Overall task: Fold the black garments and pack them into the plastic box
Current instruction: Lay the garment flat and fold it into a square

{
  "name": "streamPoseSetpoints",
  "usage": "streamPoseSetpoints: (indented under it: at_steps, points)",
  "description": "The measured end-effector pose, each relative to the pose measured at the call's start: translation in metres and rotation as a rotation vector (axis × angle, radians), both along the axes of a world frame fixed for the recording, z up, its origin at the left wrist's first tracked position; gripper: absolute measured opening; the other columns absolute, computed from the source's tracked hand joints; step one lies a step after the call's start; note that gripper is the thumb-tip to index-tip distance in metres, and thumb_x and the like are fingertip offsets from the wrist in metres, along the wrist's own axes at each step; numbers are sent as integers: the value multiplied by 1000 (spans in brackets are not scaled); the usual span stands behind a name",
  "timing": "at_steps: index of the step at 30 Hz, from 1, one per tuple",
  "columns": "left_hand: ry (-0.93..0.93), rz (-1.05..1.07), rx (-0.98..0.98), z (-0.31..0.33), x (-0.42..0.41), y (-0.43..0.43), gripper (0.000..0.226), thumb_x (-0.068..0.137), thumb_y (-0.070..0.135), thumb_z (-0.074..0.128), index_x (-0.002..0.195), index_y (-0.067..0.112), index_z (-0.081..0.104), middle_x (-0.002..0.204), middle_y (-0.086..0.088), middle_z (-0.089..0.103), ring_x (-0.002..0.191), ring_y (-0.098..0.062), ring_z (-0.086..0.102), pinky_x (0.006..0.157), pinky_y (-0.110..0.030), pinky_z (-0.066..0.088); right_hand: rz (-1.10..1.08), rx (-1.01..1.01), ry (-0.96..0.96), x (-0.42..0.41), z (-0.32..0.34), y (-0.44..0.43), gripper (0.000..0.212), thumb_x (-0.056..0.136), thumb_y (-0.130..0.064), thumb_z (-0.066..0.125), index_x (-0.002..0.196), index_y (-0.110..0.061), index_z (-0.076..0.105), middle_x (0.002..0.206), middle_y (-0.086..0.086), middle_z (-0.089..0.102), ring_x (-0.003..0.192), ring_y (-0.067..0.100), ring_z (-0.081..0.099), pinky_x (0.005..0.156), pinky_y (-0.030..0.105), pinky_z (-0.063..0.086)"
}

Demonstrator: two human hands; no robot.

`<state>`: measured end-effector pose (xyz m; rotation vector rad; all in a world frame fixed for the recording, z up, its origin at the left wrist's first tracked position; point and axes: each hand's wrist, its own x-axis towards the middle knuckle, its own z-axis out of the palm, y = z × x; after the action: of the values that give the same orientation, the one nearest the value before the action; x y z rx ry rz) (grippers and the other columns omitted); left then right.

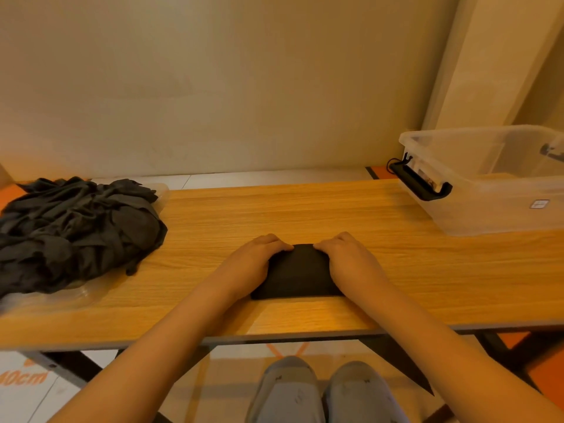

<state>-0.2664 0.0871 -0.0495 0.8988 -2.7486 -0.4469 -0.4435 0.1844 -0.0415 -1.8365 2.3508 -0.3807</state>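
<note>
- The wooden table (305,209) is spanning the view.
- The pile of black garments (76,227) is lying crumpled at its left end.
- The clear plastic box (488,190) is standing at the far right.
- The folded garment (297,273) is lying at the centre, near the front edge.
- The left hand (253,261) and right hand (348,257) are gripping its ends, fingers curled over.

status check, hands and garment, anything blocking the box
Left hand and right hand grip folded garment, flat on table. Far right, box lid off, looks empty. Nothing between; loose pile waits left.
</note>
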Motion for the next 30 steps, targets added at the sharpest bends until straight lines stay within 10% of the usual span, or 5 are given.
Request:
streamPoseSetpoints:
  at_steps: [10, 16, 22, 30]
  points:
    - [56, 110, 85, -6, -26, 27, 39, 102, 26, 34, 138, 18, 48, 140, -2, 52, 128, -19, 47, 107, -36, 35, 77, -148, 124, 39, -14, -9, 39, 103, -25, 26, 124, -10, 55, 127, 6, 57, 121, 21, 46, 104, 32, 28]
    - [-30, 153, -64, -21, -22, 28, 49, 104, 30, 30, 151, 19, 25, 156, 1, 28, 143, -12, 22, 117, -28, 8, 67, -114, 178, 34, -34, -1, 88, 77, -41, -16, 150, -15, 27, 156, 0, 28, 145, 13, 20, 118, 35, 5]
    - [-53, 108, -43, -20, -9, 23, 49, 104, 33, 28, 152, 25, 20, 156, 5, 26, 143, -9, 19, 118, -27, 4, -9, -88, 68, 17, -33, 7, 54, 102, -37, 23, 153, -18, 17, 160, -4, 15, 147, 10, 5, 120, 32, 5]
    - [-64, 133, 6, -14, -4, 28, 49, 104, 32, 26, 152, 25, 18, 157, 4, 25, 143, -9, 17, 118, -27, 1, 5, -75, 97, 11, -32, 5, 54, 102, -38, 23, 152, -18, 21, 159, -3, 19, 147, 11, 9, 120, 32, 8]
